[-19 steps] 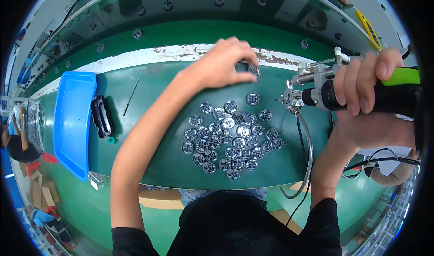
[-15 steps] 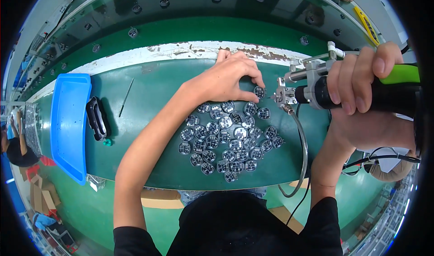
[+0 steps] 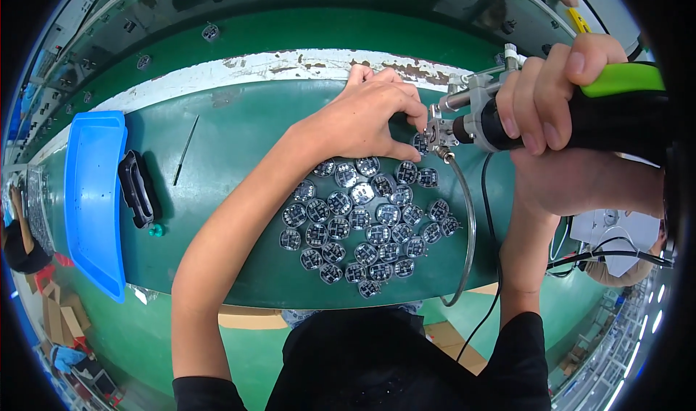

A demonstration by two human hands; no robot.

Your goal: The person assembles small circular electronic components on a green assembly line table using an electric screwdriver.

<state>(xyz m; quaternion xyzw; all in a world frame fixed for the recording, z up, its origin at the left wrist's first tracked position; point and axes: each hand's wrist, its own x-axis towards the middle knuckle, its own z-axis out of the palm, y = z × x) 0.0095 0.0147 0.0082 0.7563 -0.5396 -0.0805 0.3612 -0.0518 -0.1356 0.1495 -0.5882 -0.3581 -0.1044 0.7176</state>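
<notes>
My left hand (image 3: 373, 117) reaches over the bench, thumb and fingers closed round the sides of a small round circuit-board part (image 3: 420, 145). The metal head of a black-and-green powered hand tool (image 3: 616, 110) meets that part from the right and partly covers it. My right hand (image 3: 547, 95) is wrapped round the tool's body, held sideways. A hose (image 3: 471, 215) curves down from the metal head. Several more round parts (image 3: 359, 219), with dark faces and silvery patches, lie in a loose cluster just nearer than my left hand.
A blue tray (image 3: 90, 208) stands at the bench's left end, beside a black open case (image 3: 138, 190) and a small green piece (image 3: 156, 229). A thin rod (image 3: 186, 150) lies nearby. Beyond the white ledge (image 3: 290, 64), a green belt (image 3: 312, 41) carries spaced parts.
The tool has moved left, closing the gap to the part between my left fingers. My left hand keeps its grip. The whole view has shifted slightly.
</notes>
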